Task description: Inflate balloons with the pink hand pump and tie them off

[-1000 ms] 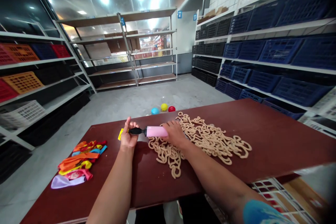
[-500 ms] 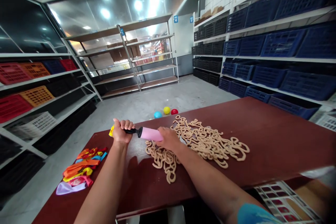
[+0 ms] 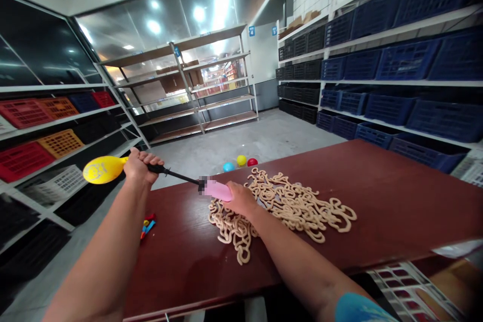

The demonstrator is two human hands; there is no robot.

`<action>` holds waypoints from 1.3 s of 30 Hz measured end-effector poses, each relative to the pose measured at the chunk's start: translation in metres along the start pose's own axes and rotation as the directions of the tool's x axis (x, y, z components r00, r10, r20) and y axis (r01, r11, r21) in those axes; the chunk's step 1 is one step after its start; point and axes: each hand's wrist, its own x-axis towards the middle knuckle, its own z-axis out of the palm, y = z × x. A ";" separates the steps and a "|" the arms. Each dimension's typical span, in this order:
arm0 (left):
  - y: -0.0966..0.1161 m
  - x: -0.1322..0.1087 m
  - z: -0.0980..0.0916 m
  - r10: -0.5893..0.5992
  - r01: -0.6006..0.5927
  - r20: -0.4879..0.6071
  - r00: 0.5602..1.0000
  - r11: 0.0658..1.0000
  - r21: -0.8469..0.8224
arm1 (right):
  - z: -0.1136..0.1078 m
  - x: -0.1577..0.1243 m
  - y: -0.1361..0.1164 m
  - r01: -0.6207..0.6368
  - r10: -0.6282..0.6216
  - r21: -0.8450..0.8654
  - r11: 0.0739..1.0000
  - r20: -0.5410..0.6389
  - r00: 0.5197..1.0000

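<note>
My left hand (image 3: 140,167) is closed round the black handle end of a balloon pump and the neck of a yellow balloon (image 3: 102,169), which bulges out to the left, partly inflated. The pump's black rod (image 3: 183,176) is drawn out. Around the pink barrel (image 3: 218,190) my right hand (image 3: 239,198) is wrapped. Beneath and beyond it, a tangled heap of beige rope-like pieces (image 3: 298,206) lies on the dark red table (image 3: 381,186). My left forearm hides most of the limp coloured balloons (image 3: 148,226) at the table's left.
Blue (image 3: 228,167), yellow (image 3: 241,160) and red balls (image 3: 252,162) show beyond the table's far edge. Shelves with blue crates (image 3: 405,60) line the right; red crates (image 3: 24,112) stand on left shelves. A white crate (image 3: 411,287) is at the lower right.
My left hand has moved left and up, pulling the rod out of the barrel. The yellow balloon has swelled into view. My right hand has stayed nearly in place.
</note>
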 end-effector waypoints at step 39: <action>-0.021 -0.009 0.022 0.016 -0.015 -0.020 1.000 0.999 0.033 | 0.004 0.000 0.006 -0.023 0.024 -0.033 0.999 0.010 1.000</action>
